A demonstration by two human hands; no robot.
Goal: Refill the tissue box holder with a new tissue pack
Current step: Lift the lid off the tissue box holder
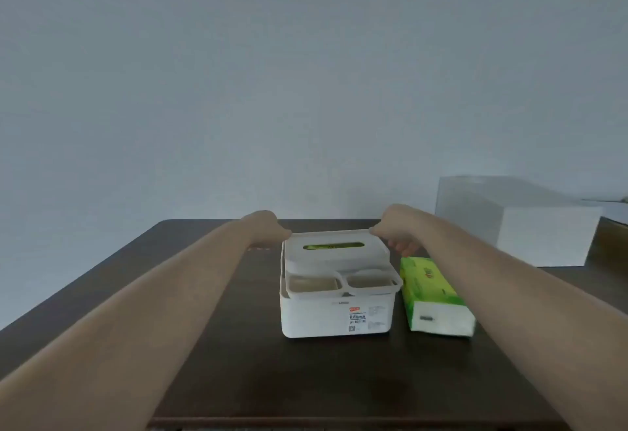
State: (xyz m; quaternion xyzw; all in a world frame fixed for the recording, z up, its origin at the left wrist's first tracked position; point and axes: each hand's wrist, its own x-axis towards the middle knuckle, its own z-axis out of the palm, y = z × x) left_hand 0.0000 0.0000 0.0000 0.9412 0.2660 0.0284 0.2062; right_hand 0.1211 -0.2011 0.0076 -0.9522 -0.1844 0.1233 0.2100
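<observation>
A white tissue box holder (336,315) stands in the middle of the dark table. Its white lid (334,255), with a slot showing green inside and two small front compartments, sits slightly askew on the box. My left hand (266,228) grips the lid's far left corner. My right hand (397,228) grips the far right corner. A green and white tissue pack (433,294) lies flat on the table just right of the holder, partly under my right forearm.
The dark wooden table (204,311) reaches to a plain wall behind. A large white box (530,223) stands at the back right. The table's near edge runs along the bottom of the view.
</observation>
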